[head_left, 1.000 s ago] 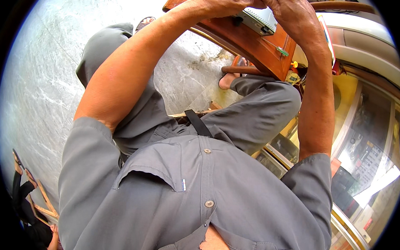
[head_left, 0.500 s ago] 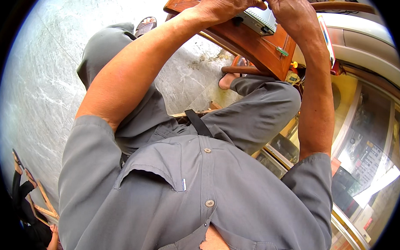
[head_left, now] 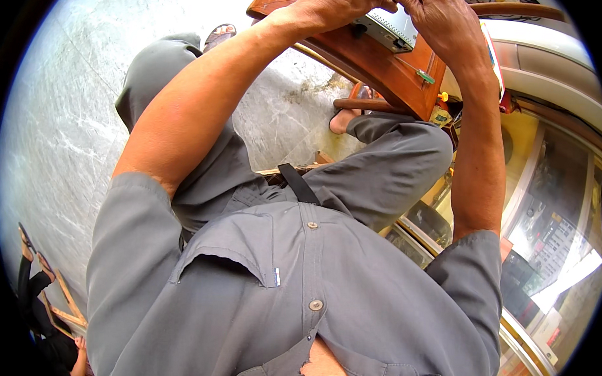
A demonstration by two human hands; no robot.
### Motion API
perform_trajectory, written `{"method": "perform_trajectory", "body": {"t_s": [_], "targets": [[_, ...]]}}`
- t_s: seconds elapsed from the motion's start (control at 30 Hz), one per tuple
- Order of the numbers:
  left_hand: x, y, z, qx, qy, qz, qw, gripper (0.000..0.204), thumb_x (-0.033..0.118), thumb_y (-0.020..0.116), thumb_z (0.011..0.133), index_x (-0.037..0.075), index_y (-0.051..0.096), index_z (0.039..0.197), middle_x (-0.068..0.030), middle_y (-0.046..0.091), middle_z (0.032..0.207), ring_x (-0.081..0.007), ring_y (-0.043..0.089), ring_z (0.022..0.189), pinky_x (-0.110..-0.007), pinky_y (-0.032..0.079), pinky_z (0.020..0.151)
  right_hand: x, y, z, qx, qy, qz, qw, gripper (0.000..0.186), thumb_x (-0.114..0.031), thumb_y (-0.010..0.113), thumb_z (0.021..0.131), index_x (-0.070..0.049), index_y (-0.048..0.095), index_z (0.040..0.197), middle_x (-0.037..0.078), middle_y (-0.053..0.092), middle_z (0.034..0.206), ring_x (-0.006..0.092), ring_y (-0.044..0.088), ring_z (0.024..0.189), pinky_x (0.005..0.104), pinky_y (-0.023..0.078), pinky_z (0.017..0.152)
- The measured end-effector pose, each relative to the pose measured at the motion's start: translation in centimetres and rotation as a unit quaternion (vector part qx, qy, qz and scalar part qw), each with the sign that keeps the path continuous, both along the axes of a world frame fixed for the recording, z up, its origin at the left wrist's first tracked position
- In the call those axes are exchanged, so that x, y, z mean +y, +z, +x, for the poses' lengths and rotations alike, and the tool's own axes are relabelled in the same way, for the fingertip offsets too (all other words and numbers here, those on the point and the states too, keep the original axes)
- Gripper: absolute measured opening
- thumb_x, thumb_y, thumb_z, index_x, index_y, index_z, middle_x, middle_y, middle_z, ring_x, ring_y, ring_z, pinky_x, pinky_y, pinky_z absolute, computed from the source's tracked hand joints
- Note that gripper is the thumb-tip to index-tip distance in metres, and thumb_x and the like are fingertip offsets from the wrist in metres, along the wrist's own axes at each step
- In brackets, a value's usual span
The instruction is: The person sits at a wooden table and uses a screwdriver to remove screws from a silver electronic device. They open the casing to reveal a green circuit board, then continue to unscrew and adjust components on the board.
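A light grey metal box with small vent holes (head_left: 388,33) rests on a small reddish-brown wooden table (head_left: 342,53) at the top of the view. Over its far side my left hand (head_left: 344,9) is closed, its thumb reaching to the right hand. Closed too, my right hand (head_left: 445,22) is above the box's right end, with a sliver of something dark between its fingers. The picture's upper edge cuts off the fingertips, so what they grip is hidden. Near the table's right corner lies a small green piece (head_left: 425,77).
To the right stands a glass-fronted display case (head_left: 545,230) with boxes inside. A curved wooden rail (head_left: 516,9) crosses the top right, and a yellow-knobbed item (head_left: 443,97) is beside the table. My knees flank the table's near side. Another person's legs (head_left: 36,278) show at lower left.
Both hands have shifted slightly at the box, the right one a little down and to the right. A dark sliver now shows between the right fingers. The box stays in place.
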State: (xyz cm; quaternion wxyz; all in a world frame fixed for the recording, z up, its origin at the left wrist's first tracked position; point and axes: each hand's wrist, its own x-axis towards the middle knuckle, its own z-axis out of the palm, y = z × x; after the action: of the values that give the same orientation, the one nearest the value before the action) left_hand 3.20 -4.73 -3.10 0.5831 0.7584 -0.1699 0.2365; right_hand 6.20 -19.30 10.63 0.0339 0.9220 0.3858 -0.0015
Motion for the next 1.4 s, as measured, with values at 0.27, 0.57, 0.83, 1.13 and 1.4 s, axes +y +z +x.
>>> {"method": "perform_trajectory", "body": {"t_s": [0.27,0.57,0.83,1.13,1.4], "targets": [[-1.0,-1.8,1.9,-0.107,-0.125,-0.165,0.972,0.012,0.008,0.071,0.092,0.007,0.079,0.101,-0.0131,0.075,0.081,-0.0183,0.07,0.073,-0.033,0.054,0.073,0.1,-1.1,0.7,-0.038,0.044,0.025,0.998,0.037,-0.031,0.058,0.102,0.004,0.067,0.092,0.027,0.069,0.084,0.0448,0.069,0.085,0.0523,0.053,0.076],[0.8,0.5,-0.4,0.021,0.022,0.028,0.999,0.013,0.014,0.073,0.091,0.002,0.078,0.093,-0.0201,0.069,0.072,-0.0241,0.068,0.063,-0.039,0.053,0.063,0.2,-1.0,-0.2,-0.016,0.035,0.057,0.998,0.042,-0.037,0.062,0.101,0.004,0.066,0.093,0.029,0.068,0.085,0.0459,0.068,0.087,0.0528,0.052,0.076],[0.7,-0.1,0.2,0.016,0.05,0.09,0.995,0.012,0.014,0.074,0.09,0.007,0.08,0.098,-0.0156,0.074,0.078,-0.0231,0.07,0.065,-0.037,0.055,0.065,0.1,-0.9,0.2,0.031,0.021,0.075,0.997,0.054,-0.047,0.054,0.104,0.002,0.069,0.089,0.027,0.069,0.083,0.0441,0.069,0.083,0.052,0.053,0.074],[0.5,0.3,0.2,-0.035,-0.097,-0.057,0.993,0.012,0.012,0.071,0.094,0.008,0.079,0.101,-0.0084,0.078,0.086,-0.0167,0.071,0.075,-0.033,0.055,0.069,-0.6,-1.5,0.9,0.005,0.066,0.048,0.997,0.038,-0.03,0.053,0.105,0.002,0.065,0.091,0.025,0.068,0.085,0.0431,0.068,0.088,0.0518,0.052,0.078],[0.4,-0.6,0.4,0.008,-0.007,0.033,0.999,0.015,0.017,0.072,0.095,0.004,0.075,0.101,-0.0165,0.07,0.075,-0.0261,0.066,0.065,-0.04,0.051,0.065,-1.0,-1.2,0.8,-0.006,0.074,0.049,0.996,0.04,-0.033,0.051,0.106,0.001,0.065,0.093,0.025,0.068,0.085,0.0448,0.066,0.088,0.0521,0.052,0.077]]}}
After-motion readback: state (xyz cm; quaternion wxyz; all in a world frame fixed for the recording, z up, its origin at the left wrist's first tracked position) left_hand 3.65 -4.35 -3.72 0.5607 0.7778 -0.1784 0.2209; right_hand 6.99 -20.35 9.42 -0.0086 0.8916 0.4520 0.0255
